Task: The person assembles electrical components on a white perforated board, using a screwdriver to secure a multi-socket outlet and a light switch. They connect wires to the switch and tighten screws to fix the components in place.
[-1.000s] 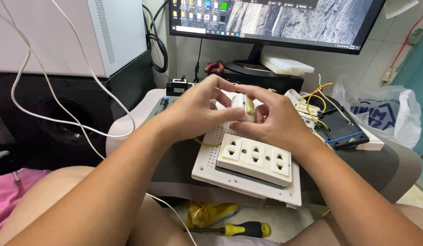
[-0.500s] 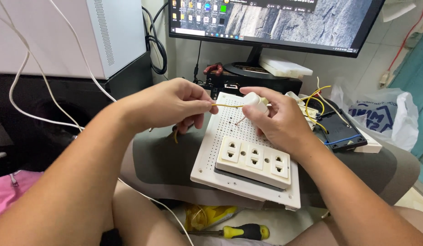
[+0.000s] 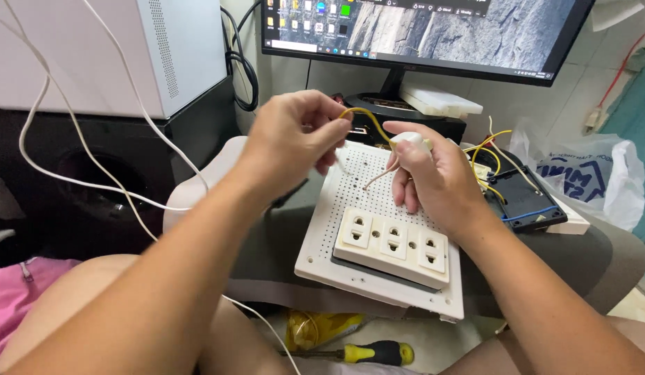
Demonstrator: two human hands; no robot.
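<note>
My left hand (image 3: 294,142) pinches one end of a short yellow wire (image 3: 367,119) that arches over to my right hand (image 3: 437,177). The right hand holds a small white part (image 3: 412,140) between thumb and fingers, with a thin pale wire end (image 3: 376,179) hanging below it. Both hands hover above a white perforated board (image 3: 336,208) that carries a cream triple socket strip (image 3: 394,244) near its front edge. The board rests on a grey padded seat (image 3: 267,243) in front of me.
A monitor (image 3: 419,31) stands behind, with a white box (image 3: 440,103) on its base. A black open case (image 3: 523,198) with yellow and blue wires lies right. A white computer case (image 3: 107,48) and white cables sit left. A yellow-handled screwdriver (image 3: 374,353) lies on the floor.
The left hand has risen and bent the yellow wire into an arch; a second ago both hands were close together over the board, then the wire was stretched straight between them.
</note>
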